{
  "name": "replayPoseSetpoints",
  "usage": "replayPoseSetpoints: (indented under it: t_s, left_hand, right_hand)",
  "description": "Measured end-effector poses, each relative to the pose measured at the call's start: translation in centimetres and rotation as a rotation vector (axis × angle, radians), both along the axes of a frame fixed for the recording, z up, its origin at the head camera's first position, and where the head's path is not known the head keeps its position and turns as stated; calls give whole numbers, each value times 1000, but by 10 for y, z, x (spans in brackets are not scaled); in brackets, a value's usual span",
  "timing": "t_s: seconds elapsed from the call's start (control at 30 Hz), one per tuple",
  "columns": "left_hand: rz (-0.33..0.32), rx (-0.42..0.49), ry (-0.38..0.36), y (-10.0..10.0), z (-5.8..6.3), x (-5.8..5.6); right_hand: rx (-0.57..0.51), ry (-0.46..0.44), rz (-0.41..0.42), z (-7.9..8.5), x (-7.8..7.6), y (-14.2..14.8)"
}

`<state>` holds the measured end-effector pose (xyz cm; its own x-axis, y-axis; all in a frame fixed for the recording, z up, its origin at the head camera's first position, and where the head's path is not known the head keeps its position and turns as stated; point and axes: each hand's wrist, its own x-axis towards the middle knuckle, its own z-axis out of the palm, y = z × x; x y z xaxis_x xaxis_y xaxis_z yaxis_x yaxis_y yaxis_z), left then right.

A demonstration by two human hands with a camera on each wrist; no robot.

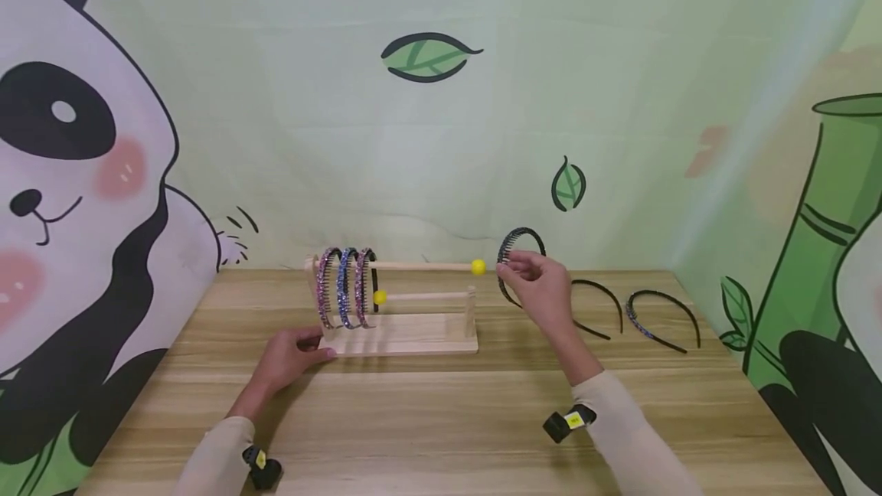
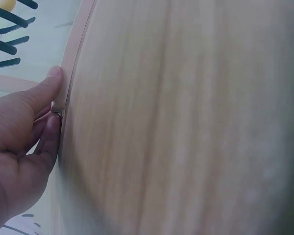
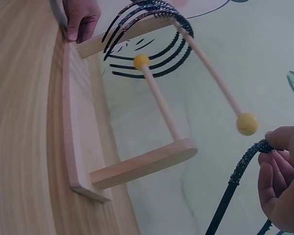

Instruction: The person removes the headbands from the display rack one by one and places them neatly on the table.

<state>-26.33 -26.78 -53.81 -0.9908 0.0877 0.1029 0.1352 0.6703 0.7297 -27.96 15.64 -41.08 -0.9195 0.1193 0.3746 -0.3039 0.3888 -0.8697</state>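
A wooden stand with two rods rests on the table. My left hand grips the left end of its base, thumb on top in the left wrist view. Three glittery headbands hang at the left of the upper rod: a pink one, a blue one and another pink one. Between thumb and fingers, my right hand pinches a dark glittery headband, raised just right of the yellow ball on that rod's free end.
On the table, right of the stand, lie two more headbands: a black one partly behind my right hand and a glittery one. The shorter lower rod ends in another yellow ball. A printed backdrop rises behind the table.
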Motion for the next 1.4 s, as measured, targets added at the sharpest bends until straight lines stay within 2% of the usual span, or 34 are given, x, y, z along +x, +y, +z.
replayPoseSetpoints:
  t_s: [0.43, 0.7, 0.9, 1.2, 1.4]
  left_hand:
    - [3, 7, -9, -1, -1, -1]
    - [4, 7, -8, 0, 0, -1]
    - [3, 19, -7, -1, 0, -1]
    - [9, 37, 4, -2, -2, 0]
    - [10, 46, 2, -2, -2, -1]
  right_hand:
    - [31, -67, -39, -29, -16, -9]
    - [30, -126, -93, -47, -30, -14]
    - [28, -134, -121, -57, -39, -16]
    - [127, -141, -185, -71, -53, -17]
    - [150, -153, -193, -80, -61, -13]
